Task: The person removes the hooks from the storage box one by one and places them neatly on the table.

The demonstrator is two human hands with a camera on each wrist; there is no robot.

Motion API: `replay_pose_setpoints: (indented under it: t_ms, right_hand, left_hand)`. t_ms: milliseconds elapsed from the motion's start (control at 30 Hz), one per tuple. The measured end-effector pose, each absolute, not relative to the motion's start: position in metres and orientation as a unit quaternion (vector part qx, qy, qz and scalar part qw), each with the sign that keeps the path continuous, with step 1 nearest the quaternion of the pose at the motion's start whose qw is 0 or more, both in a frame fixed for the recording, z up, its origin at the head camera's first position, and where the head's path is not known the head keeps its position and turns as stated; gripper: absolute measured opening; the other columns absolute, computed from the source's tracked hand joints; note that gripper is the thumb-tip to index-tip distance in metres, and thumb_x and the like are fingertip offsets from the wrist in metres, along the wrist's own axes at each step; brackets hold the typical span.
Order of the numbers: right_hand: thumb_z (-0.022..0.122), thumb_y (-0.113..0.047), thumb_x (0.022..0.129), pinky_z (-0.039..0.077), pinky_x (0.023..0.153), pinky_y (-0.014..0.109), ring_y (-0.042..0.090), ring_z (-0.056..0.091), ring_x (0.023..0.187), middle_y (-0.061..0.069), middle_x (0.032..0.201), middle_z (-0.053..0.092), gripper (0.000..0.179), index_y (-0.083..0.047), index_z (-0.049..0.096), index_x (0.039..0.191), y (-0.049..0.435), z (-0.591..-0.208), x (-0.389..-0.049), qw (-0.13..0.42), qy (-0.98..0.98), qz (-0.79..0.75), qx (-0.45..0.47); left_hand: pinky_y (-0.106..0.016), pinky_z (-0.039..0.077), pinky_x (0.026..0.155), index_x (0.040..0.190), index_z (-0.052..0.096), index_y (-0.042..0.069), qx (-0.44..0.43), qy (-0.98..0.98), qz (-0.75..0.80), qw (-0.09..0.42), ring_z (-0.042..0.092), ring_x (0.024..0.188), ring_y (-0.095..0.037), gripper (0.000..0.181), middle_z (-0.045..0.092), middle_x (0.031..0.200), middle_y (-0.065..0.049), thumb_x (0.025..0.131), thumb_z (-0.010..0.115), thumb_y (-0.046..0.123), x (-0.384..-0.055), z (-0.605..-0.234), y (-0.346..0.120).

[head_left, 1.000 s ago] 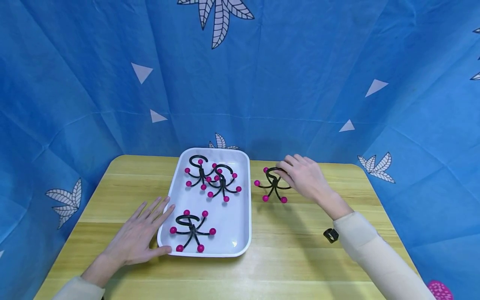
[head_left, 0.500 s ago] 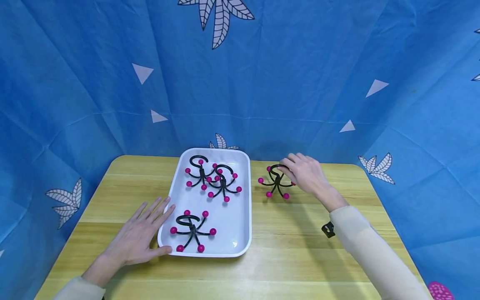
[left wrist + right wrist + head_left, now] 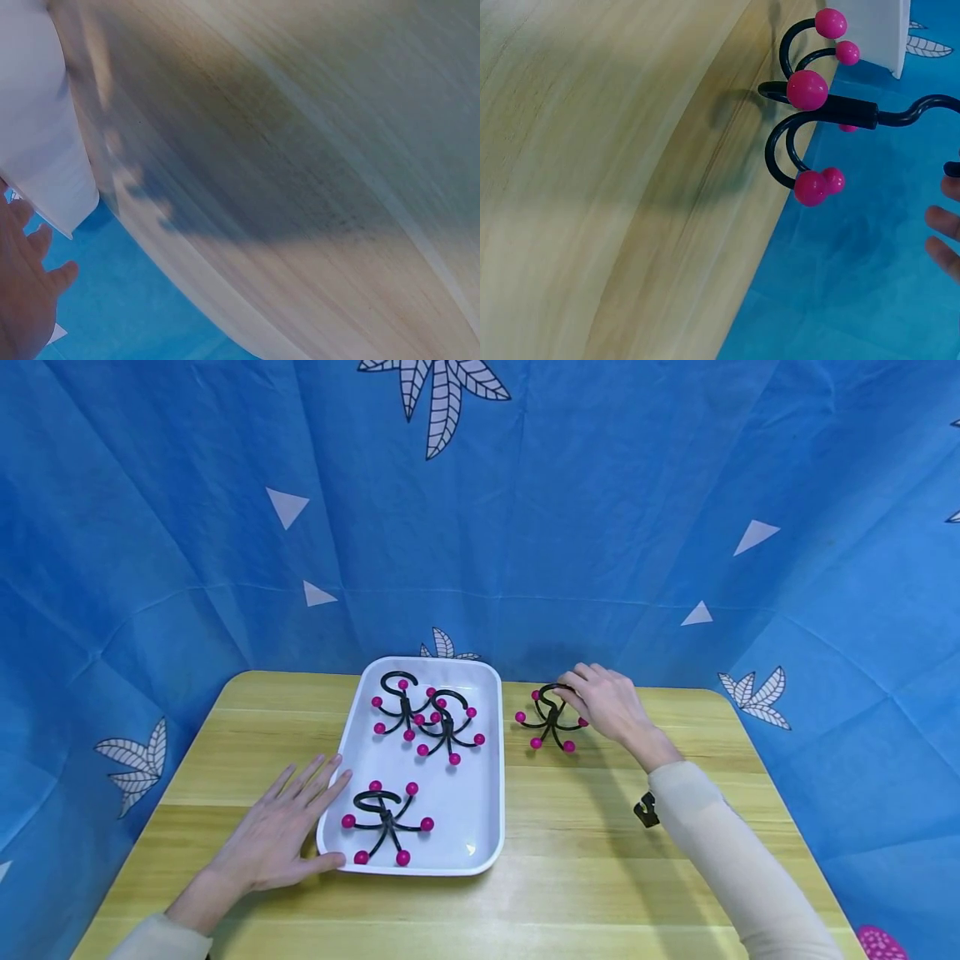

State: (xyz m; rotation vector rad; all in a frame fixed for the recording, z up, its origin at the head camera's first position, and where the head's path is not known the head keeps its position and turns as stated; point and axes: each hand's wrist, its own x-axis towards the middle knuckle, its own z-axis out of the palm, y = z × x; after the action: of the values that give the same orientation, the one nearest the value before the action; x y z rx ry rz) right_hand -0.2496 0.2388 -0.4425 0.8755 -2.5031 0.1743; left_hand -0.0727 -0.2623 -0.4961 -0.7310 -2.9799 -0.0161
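In the head view my right hand (image 3: 603,702) pinches the top of a black multi-arm hook hanger (image 3: 552,717) with pink ball tips, right of the white tray (image 3: 420,860). The right wrist view shows this hanger (image 3: 847,111) upright above the table, its shadow on the wood. Only a few fingertips (image 3: 943,221) show there. My left hand (image 3: 273,831) lies with fingers spread and straight, touching the tray's left rim. Inside the tray, two like hangers (image 3: 447,725) lie close together at the back, their arms overlapping. Another hanger (image 3: 386,818) lies at the front left.
The wooden table (image 3: 585,893) has rounded back corners. A blue curtain (image 3: 615,485) with white leaves and triangles hangs behind it and at both sides. A small black item (image 3: 647,810) shows at the right sleeve (image 3: 720,835).
My right hand has shifted slightly toward the back of the table, carrying the hook hanger with it. The left hand and the tray have stayed in place.
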Motion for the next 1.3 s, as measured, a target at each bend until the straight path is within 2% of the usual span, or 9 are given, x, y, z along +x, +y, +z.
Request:
replay_pose_setpoints:
  t_ms: [167, 333, 400, 533, 633, 767, 900, 1067, 1300]
  right_hand:
    - [0.069, -0.033, 0.102, 0.057, 0.059, 0.039, 0.027, 0.07, 0.08, 0.005, 0.097, 0.074, 0.02, -0.016, 0.076, 0.109, 0.241, -0.449, -0.254, 0.254, -0.913, 0.057, 0.314]
    - [0.071, -0.033, 0.1, 0.053, 0.053, 0.037, 0.025, 0.066, 0.072, 0.005, 0.093, 0.073, 0.019, -0.016, 0.077, 0.107, 0.244, -0.455, -0.258, 0.278, -0.905, 0.053, 0.316]
    - [0.072, -0.032, 0.1, 0.052, 0.053, 0.037, 0.025, 0.066, 0.071, 0.005, 0.093, 0.072, 0.019, -0.016, 0.077, 0.107, 0.245, -0.455, -0.258, 0.283, -0.904, 0.052, 0.317]
    - [0.072, -0.033, 0.1, 0.053, 0.053, 0.037, 0.025, 0.066, 0.071, 0.005, 0.092, 0.073, 0.02, -0.016, 0.077, 0.107, 0.246, -0.454, -0.258, 0.283, -0.905, 0.049, 0.315]
    - [0.071, -0.034, 0.1, 0.052, 0.053, 0.037, 0.025, 0.066, 0.07, 0.005, 0.091, 0.072, 0.019, -0.016, 0.077, 0.107, 0.247, -0.454, -0.257, 0.279, -0.907, 0.048, 0.311]
    - [0.071, -0.034, 0.101, 0.052, 0.053, 0.037, 0.025, 0.065, 0.071, 0.005, 0.092, 0.071, 0.02, -0.016, 0.076, 0.11, 0.249, -0.452, -0.255, 0.267, -0.913, 0.045, 0.305]
    - [0.069, -0.039, 0.101, 0.057, 0.06, 0.038, 0.027, 0.067, 0.083, 0.007, 0.102, 0.073, 0.03, -0.015, 0.075, 0.119, 0.249, -0.45, -0.253, 0.237, -0.927, 0.039, 0.289]
    - [0.064, -0.048, 0.103, 0.062, 0.077, 0.044, 0.031, 0.068, 0.104, 0.01, 0.12, 0.072, 0.045, -0.015, 0.069, 0.134, 0.246, -0.442, -0.25, 0.181, -0.948, 0.036, 0.259]
    - [0.06, -0.055, 0.103, 0.058, 0.099, 0.052, 0.036, 0.063, 0.124, 0.013, 0.136, 0.067, 0.058, -0.015, 0.063, 0.143, 0.234, -0.429, -0.244, 0.136, -0.959, 0.047, 0.243]
  left_hand:
    - [-0.059, 0.024, 0.131, 0.167, 0.034, 0.02, -0.238, -0.97, -0.008, 0.037, 0.028, 0.162, -0.038, 0.11, 0.025, 0.178, -0.008, 0.082, 0.059, 0.087, -0.073, -0.497, -0.262]
    - [-0.048, -0.001, 0.138, 0.167, 0.034, 0.02, -0.238, -0.97, -0.011, 0.04, 0.028, 0.162, -0.038, 0.11, 0.024, 0.178, -0.008, 0.082, 0.059, 0.086, -0.072, -0.497, -0.262]
    - [-0.045, -0.004, 0.138, 0.167, 0.034, 0.019, -0.238, -0.97, -0.011, 0.041, 0.028, 0.162, -0.038, 0.11, 0.024, 0.178, -0.008, 0.083, 0.059, 0.086, -0.072, -0.497, -0.262]
    - [-0.057, 0.014, 0.135, 0.166, 0.034, 0.019, -0.237, -0.971, -0.011, 0.038, 0.028, 0.162, -0.039, 0.11, 0.025, 0.178, -0.008, 0.082, 0.059, 0.087, -0.073, -0.496, -0.261]
    - [-0.06, 0.025, 0.13, 0.166, 0.035, 0.019, -0.237, -0.971, -0.011, 0.035, 0.029, 0.162, -0.039, 0.11, 0.026, 0.177, -0.008, 0.082, 0.058, 0.087, -0.073, -0.496, -0.261]
    - [-0.06, 0.026, 0.129, 0.166, 0.036, 0.019, -0.241, -0.97, -0.008, 0.04, 0.03, 0.161, -0.038, 0.111, 0.028, 0.177, -0.009, 0.082, 0.058, 0.088, -0.072, -0.495, -0.261]
    - [-0.06, 0.028, 0.128, 0.165, 0.036, 0.019, -0.246, -0.968, -0.006, 0.047, 0.032, 0.16, -0.039, 0.11, 0.029, 0.176, -0.009, 0.082, 0.058, 0.088, -0.073, -0.495, -0.262]
    - [-0.06, 0.028, 0.129, 0.165, 0.037, 0.019, -0.244, -0.969, -0.004, 0.045, 0.032, 0.16, -0.039, 0.11, 0.029, 0.176, -0.009, 0.082, 0.058, 0.088, -0.073, -0.495, -0.261]
    - [-0.061, 0.028, 0.128, 0.165, 0.037, 0.019, -0.247, -0.968, -0.003, 0.047, 0.033, 0.159, -0.039, 0.11, 0.03, 0.176, -0.01, 0.082, 0.059, 0.087, -0.073, -0.495, -0.261]
